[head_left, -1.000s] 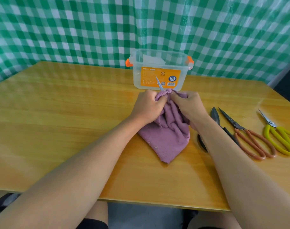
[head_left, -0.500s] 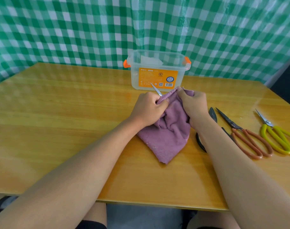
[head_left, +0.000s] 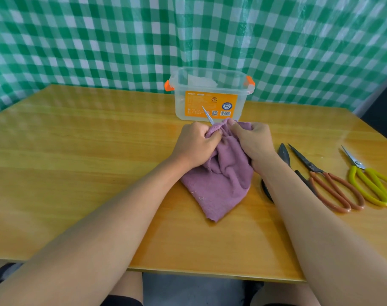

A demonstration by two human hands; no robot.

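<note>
The purple terry cloth (head_left: 221, 186) lies at mid-table on the glossy yellow wooden table (head_left: 77, 151). It is well apart from the near edge and the left edge. Its lower corner points toward the viewer and its upper end is bunched between the two hands. Just beyond the hands stands a clear plastic box with orange latches and an orange label (head_left: 181, 104), backed by a green-and-white checked curtain (head_left: 99, 40).

On the right, three pairs of scissors lie side by side near the right forearm:
- Black scissors (head_left: 284, 154), innermost, with handles largely hidden under the forearm.
- Brown-handled scissors (head_left: 327, 180).
- Yellow-handled scissors (head_left: 369, 182), cut off by the frame edge.

A thin silver blade (head_left: 206, 115) rises from the cloth beside the left hand (head_left: 195, 144). Its lower part is buried in fabric, so what holds it cannot be told. The contents of the box are indistinct.

The left hand is knuckles-up, with its fingers curled round the gathered upper edge of the cloth. The right hand (head_left: 253, 143) mirrors it, gripping the adjoining folds. Both forearms reach in from the near edge and converge.
</note>
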